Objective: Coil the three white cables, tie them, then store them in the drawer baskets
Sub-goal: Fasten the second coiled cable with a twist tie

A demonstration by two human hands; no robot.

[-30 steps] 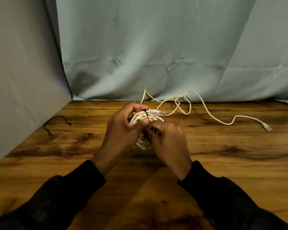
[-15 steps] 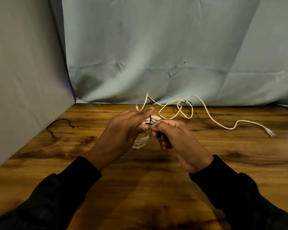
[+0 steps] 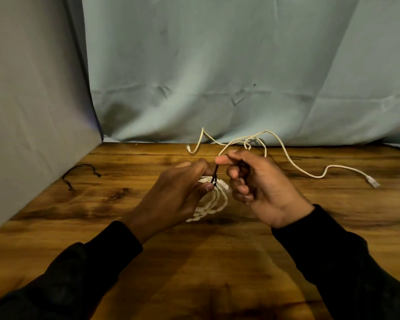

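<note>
A white coil [image 3: 214, 200] is held just above the wooden surface [image 3: 217, 262], gripped in the left hand [image 3: 178, 195], whose fingers hide much of it. A black tie [image 3: 215, 175] is looped round the coil's top; its upper end is pinched in the right hand's [image 3: 256, 181] narrow thumb-and-finger grip. A loose cable [image 3: 286, 155] is seen behind, partly hidden by the right hand. A second tie [image 3: 79, 174] lies far left. Dark sleeves are cut off below.

A makeshift recording corner, by the look of it. Pale cloth sheets [image 3: 217, 65] hang as backdrop behind the wooden counter [image 3: 194, 262], closing off its left side too.
</note>
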